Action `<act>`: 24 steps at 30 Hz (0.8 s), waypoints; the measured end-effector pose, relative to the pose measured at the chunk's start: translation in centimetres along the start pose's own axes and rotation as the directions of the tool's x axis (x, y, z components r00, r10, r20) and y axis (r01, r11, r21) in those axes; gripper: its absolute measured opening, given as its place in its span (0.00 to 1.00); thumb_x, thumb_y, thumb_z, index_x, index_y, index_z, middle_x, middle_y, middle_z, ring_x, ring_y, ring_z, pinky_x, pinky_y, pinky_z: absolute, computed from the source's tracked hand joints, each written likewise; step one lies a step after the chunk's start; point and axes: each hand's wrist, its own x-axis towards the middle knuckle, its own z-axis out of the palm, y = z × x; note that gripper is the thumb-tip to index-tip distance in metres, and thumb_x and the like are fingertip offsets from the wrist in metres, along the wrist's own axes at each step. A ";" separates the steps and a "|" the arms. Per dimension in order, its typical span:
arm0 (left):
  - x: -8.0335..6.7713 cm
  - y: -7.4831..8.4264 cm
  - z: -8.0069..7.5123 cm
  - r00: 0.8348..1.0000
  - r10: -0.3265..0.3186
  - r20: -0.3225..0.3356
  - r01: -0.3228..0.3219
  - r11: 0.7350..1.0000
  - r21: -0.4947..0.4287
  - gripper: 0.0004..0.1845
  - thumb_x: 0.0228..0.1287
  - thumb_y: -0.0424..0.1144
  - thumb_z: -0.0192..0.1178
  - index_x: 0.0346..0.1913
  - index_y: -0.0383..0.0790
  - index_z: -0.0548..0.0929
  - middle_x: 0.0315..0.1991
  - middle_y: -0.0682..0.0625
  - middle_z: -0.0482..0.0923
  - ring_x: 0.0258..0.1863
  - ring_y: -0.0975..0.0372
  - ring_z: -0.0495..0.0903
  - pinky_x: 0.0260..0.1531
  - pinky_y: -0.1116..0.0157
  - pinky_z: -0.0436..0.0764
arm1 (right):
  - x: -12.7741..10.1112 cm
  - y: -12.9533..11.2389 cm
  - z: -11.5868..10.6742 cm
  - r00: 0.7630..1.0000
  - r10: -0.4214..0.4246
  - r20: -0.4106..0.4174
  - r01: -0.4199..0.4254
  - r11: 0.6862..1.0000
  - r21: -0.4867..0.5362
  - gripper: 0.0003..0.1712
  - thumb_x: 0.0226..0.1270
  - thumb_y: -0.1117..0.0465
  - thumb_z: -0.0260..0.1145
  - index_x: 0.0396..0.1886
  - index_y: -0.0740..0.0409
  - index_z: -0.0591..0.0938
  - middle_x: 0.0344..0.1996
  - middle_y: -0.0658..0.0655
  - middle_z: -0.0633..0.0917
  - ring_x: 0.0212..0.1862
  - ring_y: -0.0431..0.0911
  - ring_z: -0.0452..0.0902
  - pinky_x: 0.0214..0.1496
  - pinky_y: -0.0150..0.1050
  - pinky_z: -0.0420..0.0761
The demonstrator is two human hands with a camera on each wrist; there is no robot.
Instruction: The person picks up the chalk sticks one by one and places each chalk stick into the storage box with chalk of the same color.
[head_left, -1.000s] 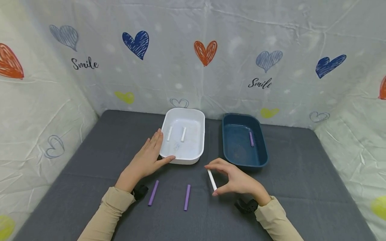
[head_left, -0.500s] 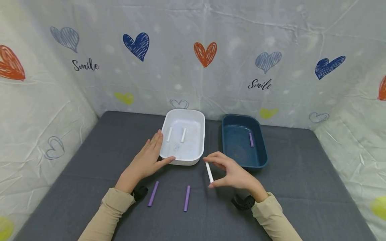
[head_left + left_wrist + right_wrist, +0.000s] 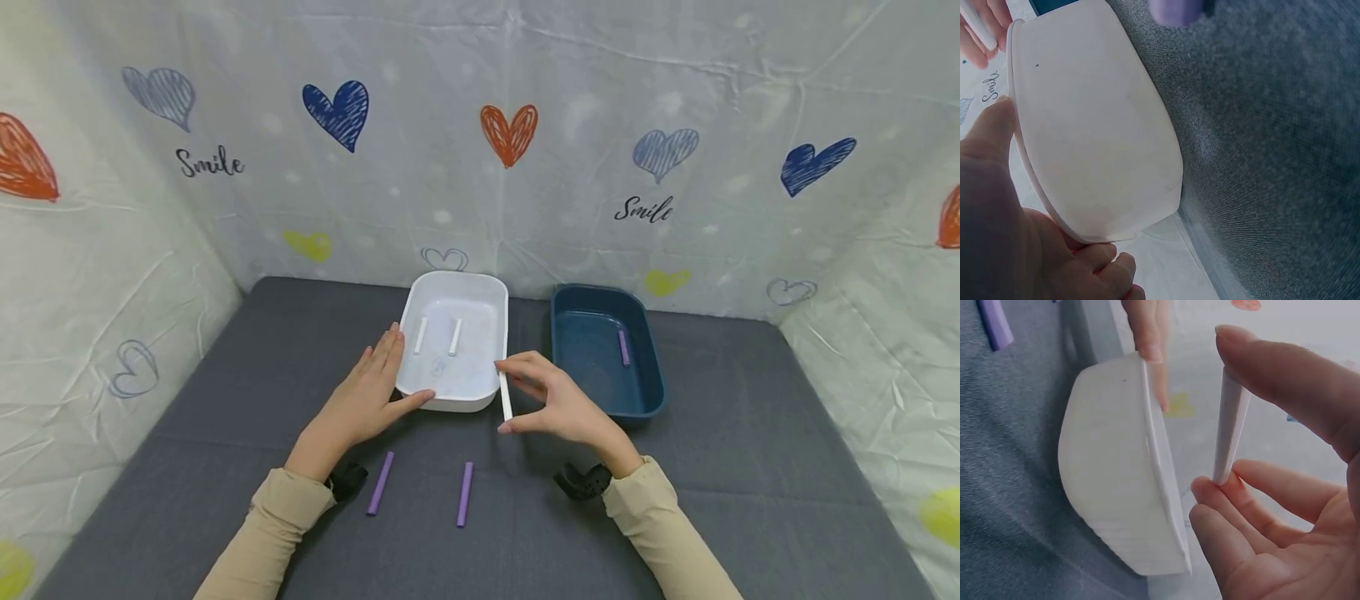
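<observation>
My right hand (image 3: 562, 400) pinches a white stick of chalk (image 3: 506, 396) by its two ends between thumb and fingertips, at the right front corner of the white tray (image 3: 459, 403). In the right wrist view the chalk (image 3: 1231, 425) stands beside the tray's rim, apart from it. My left hand (image 3: 363, 392) rests against the tray's left side with straight fingers, its thumb at the front rim. Two white chalks (image 3: 455, 337) lie inside that tray. Two purple chalks (image 3: 465, 494) lie on the dark cloth nearer to me, between my forearms.
A dark blue tray (image 3: 651, 398) stands to the right of the white one, with one purple chalk (image 3: 624, 347) in it. Behind both trays, a pale curtain printed with hearts (image 3: 510, 135) rises at the back edge of the grey cloth-covered table (image 3: 750, 433).
My right hand has moved left and away from me with the white chalk, from in front of the blue tray to the white tray's corner. My left hand has stayed in place.
</observation>
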 end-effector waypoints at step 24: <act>0.0 0.0 -0.1 1.000 -0.001 -0.006 0.001 1.000 -0.004 0.58 0.67 0.71 0.49 0.78 0.28 0.39 0.79 0.37 0.32 0.78 0.48 0.38 0.75 0.47 0.44 | 3.6 0.9 -0.4 0.995 0.093 -0.028 -0.095 0.994 -0.059 0.44 0.53 0.69 0.78 0.70 0.69 0.70 0.61 0.62 0.71 0.66 0.53 0.68 0.69 0.40 0.70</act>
